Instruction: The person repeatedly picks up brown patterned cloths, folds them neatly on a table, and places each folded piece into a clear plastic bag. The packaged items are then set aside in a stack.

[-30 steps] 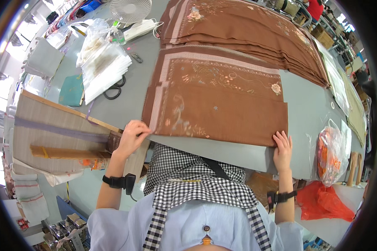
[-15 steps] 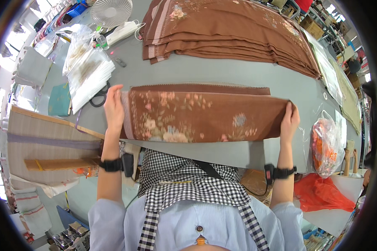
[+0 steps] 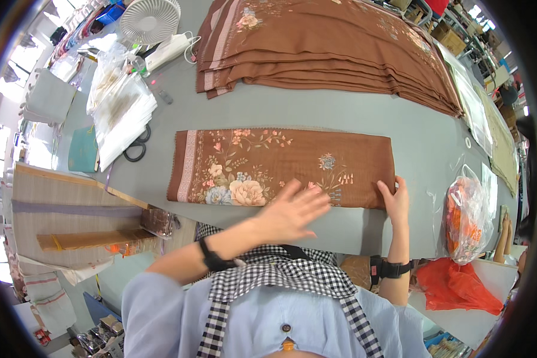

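A brown floral cloth [image 3: 352, 155], folded into a long strip with a pale border at its left end, lies flat on the grey table [image 3: 298, 107]. My left hand [image 3: 292, 212], a little blurred, reaches across its near edge with fingers spread and nothing held. At the cloth's right end is my right hand [image 3: 397, 200], its thumb and fingers apart at the near corner, touching the edge. Whether the fingers pinch any fabric there is not plain. Beyond the strip, a stack of matching brown cloths [image 3: 334, 59] spreads over the table's far side.
Black scissors [image 3: 136, 149] lie by white plastic bags [image 3: 122, 113] and a teal pouch [image 3: 83, 149] on the left. A white fan [image 3: 150, 21] stands far left. On the right are a clear bag with orange contents [image 3: 466, 215] and a red plastic bag [image 3: 456, 286].
The folded cloth has come down flat onto the table. My left hand has let go of its left end and swung right over the near edge; my right hand has moved slightly nearer me.
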The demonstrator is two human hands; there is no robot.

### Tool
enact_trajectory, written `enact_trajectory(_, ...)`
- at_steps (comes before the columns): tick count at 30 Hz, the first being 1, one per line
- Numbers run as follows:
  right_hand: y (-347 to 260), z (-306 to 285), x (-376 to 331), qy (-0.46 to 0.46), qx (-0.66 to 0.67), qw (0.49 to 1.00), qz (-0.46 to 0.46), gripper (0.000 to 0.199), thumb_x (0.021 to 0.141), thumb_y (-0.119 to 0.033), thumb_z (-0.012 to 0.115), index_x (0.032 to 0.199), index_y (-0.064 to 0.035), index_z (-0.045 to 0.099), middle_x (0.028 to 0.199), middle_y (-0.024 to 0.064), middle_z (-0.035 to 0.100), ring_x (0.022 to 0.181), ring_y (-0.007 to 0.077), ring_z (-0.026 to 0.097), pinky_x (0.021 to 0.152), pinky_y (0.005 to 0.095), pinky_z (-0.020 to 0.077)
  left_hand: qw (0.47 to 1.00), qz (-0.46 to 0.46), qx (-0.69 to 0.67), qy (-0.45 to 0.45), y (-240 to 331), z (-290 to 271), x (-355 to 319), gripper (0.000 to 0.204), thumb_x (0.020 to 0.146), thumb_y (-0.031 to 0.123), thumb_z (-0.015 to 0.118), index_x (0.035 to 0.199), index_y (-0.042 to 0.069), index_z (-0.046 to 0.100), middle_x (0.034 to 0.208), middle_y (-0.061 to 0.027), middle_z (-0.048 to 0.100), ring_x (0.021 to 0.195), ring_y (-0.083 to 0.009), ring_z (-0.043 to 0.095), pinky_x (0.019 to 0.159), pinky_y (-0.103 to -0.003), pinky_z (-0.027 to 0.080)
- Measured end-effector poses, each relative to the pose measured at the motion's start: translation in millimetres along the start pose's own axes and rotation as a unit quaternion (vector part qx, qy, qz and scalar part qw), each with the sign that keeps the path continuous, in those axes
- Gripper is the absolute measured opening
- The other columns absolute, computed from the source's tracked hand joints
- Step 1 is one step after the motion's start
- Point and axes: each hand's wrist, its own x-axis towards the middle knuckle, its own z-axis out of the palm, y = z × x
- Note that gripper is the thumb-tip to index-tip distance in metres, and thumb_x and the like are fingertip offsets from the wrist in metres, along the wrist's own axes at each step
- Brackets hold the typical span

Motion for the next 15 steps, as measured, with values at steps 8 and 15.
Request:
enact_trajectory(8, -124, 35, -23, -0.092, 0.363, 0.893, -0.249, 0.052, 0.09, -0.011, 0.062, 0.137, 0.0031, 0.043, 0.127, 0.0143, 0.058, 0.112, 0.0254, 0.06, 0.095, 0.0355, 0.0485, 0.992, -0.076, 0.011, 0.102, 4, 0, 8, 0.065, 0.088, 0.043, 0.06, 0.138, 0.005, 0.044, 0.141, -0.0142, 0.045, 0.135, -0.0311, 0.037, 0.11, -0.055, 0.027)
enact_trajectory(15, -137, 135, -61, -0.279, -0.045, 0.894, -0.348, 0.059, 0.089, -0.034, 0.064, 0.133, 0.0017, 0.048, 0.111, 0.023, 0.062, 0.106, 0.0373, 0.06, 0.095, 0.0384, 0.0469, 0.774, -0.566, 0.116, 0.261, -60, -74, -149, 0.045, 0.091, 0.031, 0.061, 0.118, -0.004, 0.055, 0.128, -0.0199, 0.052, 0.119, -0.0362, 0.047, 0.098, -0.043, 0.039)
